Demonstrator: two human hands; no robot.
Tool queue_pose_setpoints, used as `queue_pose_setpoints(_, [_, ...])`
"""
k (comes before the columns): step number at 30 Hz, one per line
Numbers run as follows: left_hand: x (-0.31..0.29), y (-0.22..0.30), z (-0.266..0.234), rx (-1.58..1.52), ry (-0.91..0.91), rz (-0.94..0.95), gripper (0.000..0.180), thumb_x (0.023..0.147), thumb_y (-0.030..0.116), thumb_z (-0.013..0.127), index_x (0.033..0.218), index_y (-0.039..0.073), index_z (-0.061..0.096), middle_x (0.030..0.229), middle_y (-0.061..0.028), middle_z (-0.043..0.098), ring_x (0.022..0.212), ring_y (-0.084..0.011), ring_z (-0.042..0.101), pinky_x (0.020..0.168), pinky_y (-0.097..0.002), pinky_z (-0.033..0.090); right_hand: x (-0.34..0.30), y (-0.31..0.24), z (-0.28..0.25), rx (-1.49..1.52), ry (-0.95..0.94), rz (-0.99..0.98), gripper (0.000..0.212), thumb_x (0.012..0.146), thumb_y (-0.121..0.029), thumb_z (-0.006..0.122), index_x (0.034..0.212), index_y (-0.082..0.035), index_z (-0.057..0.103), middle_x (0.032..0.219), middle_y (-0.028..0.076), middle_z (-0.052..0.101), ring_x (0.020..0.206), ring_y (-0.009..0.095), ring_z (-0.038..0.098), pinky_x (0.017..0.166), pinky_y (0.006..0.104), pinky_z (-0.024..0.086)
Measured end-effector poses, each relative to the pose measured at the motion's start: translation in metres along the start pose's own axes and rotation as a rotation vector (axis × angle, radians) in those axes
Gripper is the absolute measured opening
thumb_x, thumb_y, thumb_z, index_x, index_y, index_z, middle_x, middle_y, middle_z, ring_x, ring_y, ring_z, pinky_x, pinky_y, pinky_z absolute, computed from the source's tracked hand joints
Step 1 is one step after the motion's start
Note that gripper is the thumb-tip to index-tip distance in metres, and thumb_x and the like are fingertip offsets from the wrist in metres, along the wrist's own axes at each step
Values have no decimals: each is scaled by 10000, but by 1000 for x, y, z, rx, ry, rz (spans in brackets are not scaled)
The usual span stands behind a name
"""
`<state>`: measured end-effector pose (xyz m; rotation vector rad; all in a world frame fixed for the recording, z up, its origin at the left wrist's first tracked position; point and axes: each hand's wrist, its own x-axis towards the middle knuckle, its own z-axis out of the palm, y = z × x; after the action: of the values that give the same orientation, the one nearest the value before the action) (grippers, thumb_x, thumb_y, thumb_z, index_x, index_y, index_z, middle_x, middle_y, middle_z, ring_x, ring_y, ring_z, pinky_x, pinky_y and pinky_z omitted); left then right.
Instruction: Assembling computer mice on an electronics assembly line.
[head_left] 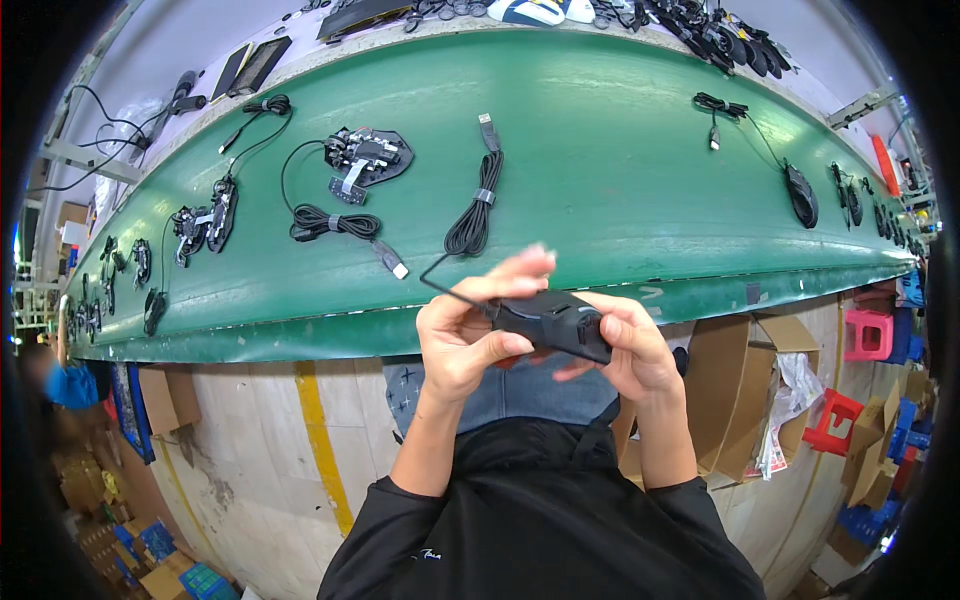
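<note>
A black computer mouse (pixel 553 322) is held above my lap, just in front of the green belt's near edge. My left hand (pixel 470 325) grips its left end, thumb below and fingers above, the fingertips slightly blurred. Around the other end my right hand (pixel 635 345) is closed, with the thumb on the casing. From the mouse's left end a cable runs up to a tied cable bundle (pixel 472 205) with a USB plug (pixel 487 130), lying on the belt.
An opened mouse assembly (pixel 368 155) with its coiled cable (pixel 335 224) lies on the green belt (pixel 590 150). Another opened one (pixel 207 220) is farther left. Finished-looking mice (pixel 800 195) line the right side. Cardboard boxes (pixel 720 385) and a red stool (pixel 832 422) stand right.
</note>
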<state>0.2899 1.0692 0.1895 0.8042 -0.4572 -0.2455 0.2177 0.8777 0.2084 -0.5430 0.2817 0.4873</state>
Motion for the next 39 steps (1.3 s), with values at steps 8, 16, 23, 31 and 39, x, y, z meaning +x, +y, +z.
queue_pose_setpoints(8, [-9, 1, -10, -29, 59, -275, 483, 894, 275, 708, 1176, -95, 578, 1147, -262, 645, 1086, -338, 642, 982, -462, 492, 2, 19, 30, -1046, 243, -971, 697, 587, -29, 903, 1217, 16, 610, 1309, 188, 598, 1168, 271, 610, 957, 367, 506])
queue_pose_setpoints(16, [-9, 2, -19, 18, -31, -35, 414, 831, 280, 753, 1010, -74, 633, 967, -255, 676, 957, -383, 671, 896, -520, 524, -4, 16, 22, -1294, 220, -916, 499, 604, -16, 875, 1067, 8, 690, 1054, 123, 729, 982, 215, 710, 869, 316, 556])
queue_pose_setpoints(23, [0, 15, -11, 140, -171, 7, 399, 768, 131, 800, 1058, -100, 654, 1064, -250, 683, 1026, -349, 670, 939, -438, 516, 2, 22, 6, -874, 94, -781, 539, 620, 154, 797, 1129, 49, 651, 1214, 196, 644, 1150, 264, 626, 961, 363, 542])
queue_pose_setpoints(31, [-4, 22, 0, 281, -147, 81, 324, 678, 18, 814, 964, -70, 689, 968, -214, 719, 966, -327, 696, 893, -406, 535, 3, 24, 3, -852, 77, -759, 572, 587, 159, 794, 1130, 40, 654, 1229, 190, 634, 1183, 279, 606, 990, 384, 523])
queue_pose_setpoints(39, [-11, 18, 2, 296, -86, -84, 400, 683, 119, 834, 986, -92, 681, 982, -231, 706, 966, -341, 690, 894, -437, 539, -11, 16, 30, -1416, 236, -971, 565, 591, -118, 906, 1098, 7, 689, 1085, 171, 708, 1020, 276, 694, 877, 346, 548])
